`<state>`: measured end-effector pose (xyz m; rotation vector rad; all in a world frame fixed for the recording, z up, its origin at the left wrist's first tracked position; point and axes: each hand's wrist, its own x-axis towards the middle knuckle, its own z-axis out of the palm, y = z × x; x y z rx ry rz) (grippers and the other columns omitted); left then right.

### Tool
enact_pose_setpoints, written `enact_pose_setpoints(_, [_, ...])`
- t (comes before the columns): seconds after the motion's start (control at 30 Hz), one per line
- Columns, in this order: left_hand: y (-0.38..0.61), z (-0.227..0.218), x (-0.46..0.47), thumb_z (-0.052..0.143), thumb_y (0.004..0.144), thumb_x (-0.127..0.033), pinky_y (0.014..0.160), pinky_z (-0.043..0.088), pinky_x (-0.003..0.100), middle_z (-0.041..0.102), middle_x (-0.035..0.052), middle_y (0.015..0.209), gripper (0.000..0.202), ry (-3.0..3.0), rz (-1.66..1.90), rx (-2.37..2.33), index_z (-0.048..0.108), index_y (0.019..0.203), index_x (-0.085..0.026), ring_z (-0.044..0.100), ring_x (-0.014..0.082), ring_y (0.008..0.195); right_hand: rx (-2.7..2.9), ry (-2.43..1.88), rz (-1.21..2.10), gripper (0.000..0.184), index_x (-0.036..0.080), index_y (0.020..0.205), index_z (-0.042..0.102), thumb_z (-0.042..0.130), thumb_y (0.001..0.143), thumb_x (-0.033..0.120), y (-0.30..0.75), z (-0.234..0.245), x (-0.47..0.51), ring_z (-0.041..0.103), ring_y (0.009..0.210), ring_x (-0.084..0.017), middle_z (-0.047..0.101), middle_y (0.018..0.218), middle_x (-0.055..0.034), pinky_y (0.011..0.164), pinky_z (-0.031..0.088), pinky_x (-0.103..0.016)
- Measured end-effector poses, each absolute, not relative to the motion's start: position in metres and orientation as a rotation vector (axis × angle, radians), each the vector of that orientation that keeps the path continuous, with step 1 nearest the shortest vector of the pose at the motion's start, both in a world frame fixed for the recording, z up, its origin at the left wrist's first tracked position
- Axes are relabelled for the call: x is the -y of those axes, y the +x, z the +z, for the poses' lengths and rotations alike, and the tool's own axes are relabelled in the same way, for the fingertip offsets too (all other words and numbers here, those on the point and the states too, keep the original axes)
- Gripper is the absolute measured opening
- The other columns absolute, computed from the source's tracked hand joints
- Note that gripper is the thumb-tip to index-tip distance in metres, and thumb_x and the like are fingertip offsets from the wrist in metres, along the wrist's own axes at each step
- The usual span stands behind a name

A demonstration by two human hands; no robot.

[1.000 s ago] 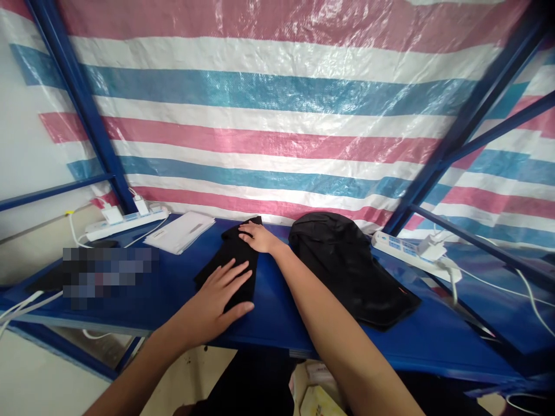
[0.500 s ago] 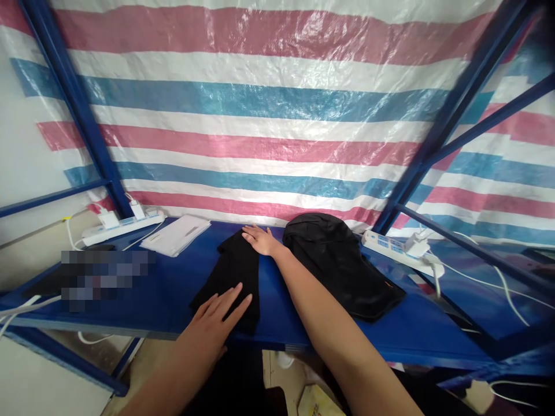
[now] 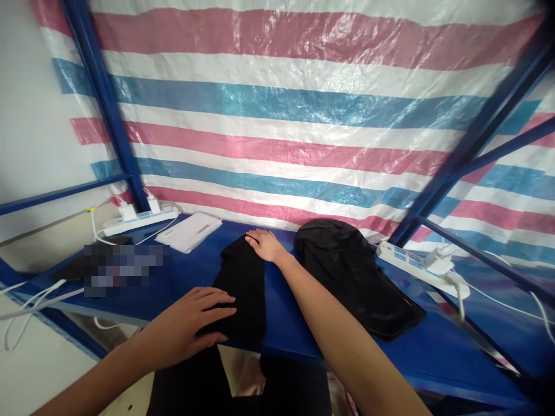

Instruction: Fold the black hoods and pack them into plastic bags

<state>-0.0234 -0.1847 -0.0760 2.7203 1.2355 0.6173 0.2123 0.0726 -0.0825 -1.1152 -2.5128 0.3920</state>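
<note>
A long black garment (image 3: 243, 283) lies across the blue shelf (image 3: 303, 323) and hangs over its front edge. My left hand (image 3: 191, 323) rests flat on the garment's near end at the shelf's edge, fingers stretched to the right. My right hand (image 3: 265, 244) lies flat on the garment's far end, fingers spread and pointing left. A second heap of black cloth (image 3: 351, 271) sits just right of my right forearm.
A white power strip (image 3: 139, 218) with plugs and a stack of white paper (image 3: 191, 231) lie at the back left. Another power strip (image 3: 416, 263) with cables lies at the right. Blue frame posts (image 3: 108, 115) and a striped tarp (image 3: 281, 115) close the back.
My left hand has slid back toward the shelf's front edge and turned its fingers rightward. The garment now hangs further over the edge. My right hand stays on the far end.
</note>
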Motion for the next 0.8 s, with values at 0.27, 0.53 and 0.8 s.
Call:
enact_pose_setpoints(0.27, [-0.021,-0.06,0.161,0.062,0.111,-0.034,0.112,0.056,0.041,0.078,0.007,0.133,0.033,2.673,0.585,-1.19,0.076,0.141,-0.031,0.074,0.0247,0.122,2.541,-1.026,0.297,0.043,0.02,0.148,0.071,0.057,0.112,0.04,0.219,-0.054,-0.064,0.064,0.145,-0.031,0.069,0.155,-0.0121,0.125,0.045,-0.043])
enact_pose_setpoints(0.53, [-0.028,-0.086,0.187,0.079,0.099,-0.03,0.13,0.045,0.055,0.055,0.0092,0.169,0.076,2.79,0.497,-1.143,0.05,0.169,-0.034,0.052,0.0333,0.157,2.794,-0.451,0.592,0.074,0.034,0.16,0.062,0.081,0.095,0.064,0.283,-0.012,0.078,0.064,0.136,-0.028,0.072,0.142,-0.0101,0.12,0.05,-0.039])
enact_pose_setpoints(0.8, [-0.048,-0.074,0.18,0.073,0.105,-0.029,0.12,0.057,0.043,0.066,0.005,0.159,0.05,2.799,0.51,-0.994,0.065,0.154,-0.032,0.066,0.0269,0.144,2.749,-0.498,0.343,0.066,0.021,0.154,0.065,0.086,0.094,0.036,0.315,-0.075,0.125,0.059,0.135,-0.034,0.065,0.147,-0.017,0.116,0.052,-0.052])
